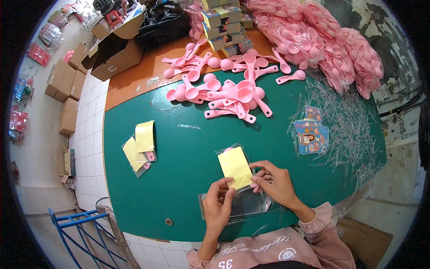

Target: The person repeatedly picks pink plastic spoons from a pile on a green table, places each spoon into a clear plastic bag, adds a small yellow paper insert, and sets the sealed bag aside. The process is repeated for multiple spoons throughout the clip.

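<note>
Near the table's front edge I hold a clear plastic packet with a yellow card (235, 167) inside. A bit of pink shows at its top and lower right, seemingly a measuring spoon mostly hidden by the card. My left hand (218, 205) pinches the packet's lower left corner. My right hand (278, 184) grips its lower right edge between thumb and fingers. Under the packet lie clear plastic bags (246, 204), flat on the green table (179, 179). To the left rest two similar packets, one with a curved yellow card (144, 136), pink handle ends showing beside them.
Loose pink measuring spoons (230, 94) are heaped at the table's far middle, with bagged spoons (313, 40) behind. Blue printed cards (309, 138) and a tangle of clear plastic strips (347, 134) lie right. Card stacks (224, 29) and an open carton (118, 58) stand at the back.
</note>
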A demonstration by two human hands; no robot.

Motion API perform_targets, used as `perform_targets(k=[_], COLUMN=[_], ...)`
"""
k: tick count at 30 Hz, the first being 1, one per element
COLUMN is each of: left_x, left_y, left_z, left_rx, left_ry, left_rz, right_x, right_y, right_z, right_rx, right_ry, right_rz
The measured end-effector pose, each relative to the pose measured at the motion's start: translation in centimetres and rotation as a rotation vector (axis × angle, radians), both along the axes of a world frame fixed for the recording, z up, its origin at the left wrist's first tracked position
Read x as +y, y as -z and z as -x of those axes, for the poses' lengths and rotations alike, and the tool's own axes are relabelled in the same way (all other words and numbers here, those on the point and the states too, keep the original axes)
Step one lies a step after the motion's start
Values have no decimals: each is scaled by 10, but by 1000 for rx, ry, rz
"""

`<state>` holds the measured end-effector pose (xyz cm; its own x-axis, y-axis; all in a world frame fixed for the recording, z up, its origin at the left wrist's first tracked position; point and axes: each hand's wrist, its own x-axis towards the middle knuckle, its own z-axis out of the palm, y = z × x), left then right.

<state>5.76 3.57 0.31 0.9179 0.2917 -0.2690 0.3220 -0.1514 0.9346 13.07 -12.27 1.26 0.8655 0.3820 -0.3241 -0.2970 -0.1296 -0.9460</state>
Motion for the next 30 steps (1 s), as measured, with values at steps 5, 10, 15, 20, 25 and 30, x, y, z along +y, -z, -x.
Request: perform_targets(k=[5, 10, 15, 20, 25, 30], left_x=[13, 87, 59, 7, 5, 12], left_y=[-4, -39, -33, -17, -5, -10], left_z=[-3, -2, -16, -25, -54, -64], left_rx=[-276, -151, -344, -319, -321, -225], left_ry=[49, -232, 153, 664, 877, 794], left_rz=[-287, -841, -1030, -643, -549, -303], right_x=[-2, 20, 11, -5, -34, -39], right_y=[4, 1, 39, 6, -31, -15], right_z=[-4, -63, -115, -112, -90, -76], right_rx=[-311, -1110, -958, -877, -949, -718], right_ry=[-142, 6, 103, 309, 569, 368], right_rz=[259, 660, 488, 360, 231, -98])
